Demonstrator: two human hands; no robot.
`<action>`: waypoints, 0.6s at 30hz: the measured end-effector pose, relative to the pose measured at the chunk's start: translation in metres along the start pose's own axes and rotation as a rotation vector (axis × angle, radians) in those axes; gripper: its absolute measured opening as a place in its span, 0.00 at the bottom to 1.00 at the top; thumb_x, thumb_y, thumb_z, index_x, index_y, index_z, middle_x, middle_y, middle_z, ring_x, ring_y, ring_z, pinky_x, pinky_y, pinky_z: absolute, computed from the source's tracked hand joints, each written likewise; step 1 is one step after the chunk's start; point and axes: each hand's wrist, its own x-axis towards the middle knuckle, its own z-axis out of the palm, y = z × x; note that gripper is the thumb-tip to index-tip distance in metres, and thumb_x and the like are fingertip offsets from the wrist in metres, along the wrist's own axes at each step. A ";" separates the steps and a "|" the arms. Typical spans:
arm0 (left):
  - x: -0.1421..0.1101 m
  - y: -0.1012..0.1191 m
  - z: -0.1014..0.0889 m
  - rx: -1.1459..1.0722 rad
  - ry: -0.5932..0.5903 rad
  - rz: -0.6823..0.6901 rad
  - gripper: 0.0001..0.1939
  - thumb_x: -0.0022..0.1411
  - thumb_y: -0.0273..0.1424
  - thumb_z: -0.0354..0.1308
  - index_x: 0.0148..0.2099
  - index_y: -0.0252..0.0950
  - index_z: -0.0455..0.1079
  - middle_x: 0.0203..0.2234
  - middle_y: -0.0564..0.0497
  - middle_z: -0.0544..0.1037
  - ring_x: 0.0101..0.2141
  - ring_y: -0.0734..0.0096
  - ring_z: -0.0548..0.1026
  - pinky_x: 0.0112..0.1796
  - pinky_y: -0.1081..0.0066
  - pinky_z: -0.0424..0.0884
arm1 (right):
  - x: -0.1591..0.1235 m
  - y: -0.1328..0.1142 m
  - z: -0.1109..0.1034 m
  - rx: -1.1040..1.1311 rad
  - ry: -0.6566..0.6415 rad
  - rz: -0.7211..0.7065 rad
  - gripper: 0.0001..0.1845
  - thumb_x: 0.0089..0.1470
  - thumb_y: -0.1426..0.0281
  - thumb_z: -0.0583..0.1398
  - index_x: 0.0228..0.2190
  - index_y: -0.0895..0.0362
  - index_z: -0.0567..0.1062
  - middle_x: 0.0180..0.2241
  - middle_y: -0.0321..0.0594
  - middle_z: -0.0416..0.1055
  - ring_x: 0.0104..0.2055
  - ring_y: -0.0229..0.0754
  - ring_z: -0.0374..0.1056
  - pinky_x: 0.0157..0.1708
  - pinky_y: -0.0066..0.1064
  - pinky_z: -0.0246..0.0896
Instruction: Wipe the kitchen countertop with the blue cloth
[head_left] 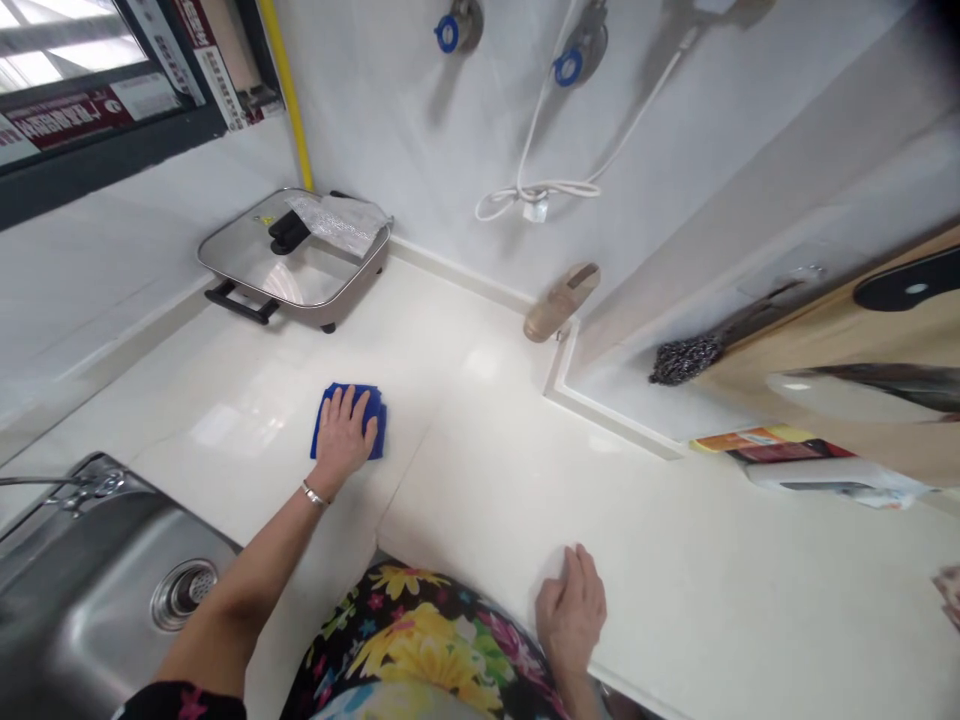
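Observation:
My left hand (345,435) lies flat with its fingers spread on a folded blue cloth (376,445). The cloth rests on the white countertop (480,470), and its edges show around the fingers. Near the counter's front edge, my right hand (574,612) leans on the surface. Its fingers are loosely curled and close together, and nothing shows in them. A bracelet (313,494) circles my left wrist.
An electric pan (300,260) with a glass lid stands in the back corner. A steel sink (82,590) lies at left. Against the wall are a brown holder (559,305), a steel-wool scrubber (684,360) and packets (780,445). A white cord (555,188) hangs above.

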 end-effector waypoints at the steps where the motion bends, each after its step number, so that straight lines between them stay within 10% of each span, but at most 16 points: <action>1: 0.006 0.006 0.004 -0.001 0.001 -0.006 0.30 0.71 0.41 0.43 0.69 0.33 0.60 0.69 0.38 0.60 0.71 0.46 0.50 0.67 0.40 0.50 | 0.000 -0.001 0.000 -0.003 -0.005 0.009 0.27 0.63 0.70 0.49 0.61 0.63 0.64 0.62 0.58 0.64 0.65 0.54 0.59 0.62 0.55 0.55; 10: 0.044 0.068 0.036 -0.043 -0.098 0.091 0.30 0.71 0.39 0.42 0.69 0.29 0.59 0.70 0.37 0.57 0.71 0.46 0.47 0.69 0.43 0.45 | 0.001 -0.003 -0.002 -0.012 -0.047 0.040 0.27 0.62 0.70 0.49 0.61 0.64 0.64 0.62 0.58 0.64 0.65 0.54 0.58 0.63 0.55 0.54; 18: 0.020 0.127 0.047 -0.098 -0.160 0.261 0.30 0.71 0.38 0.44 0.70 0.30 0.57 0.70 0.37 0.56 0.71 0.46 0.45 0.68 0.41 0.44 | 0.001 0.000 0.000 -0.015 -0.012 0.021 0.27 0.62 0.69 0.49 0.60 0.63 0.65 0.61 0.57 0.65 0.63 0.53 0.60 0.62 0.53 0.56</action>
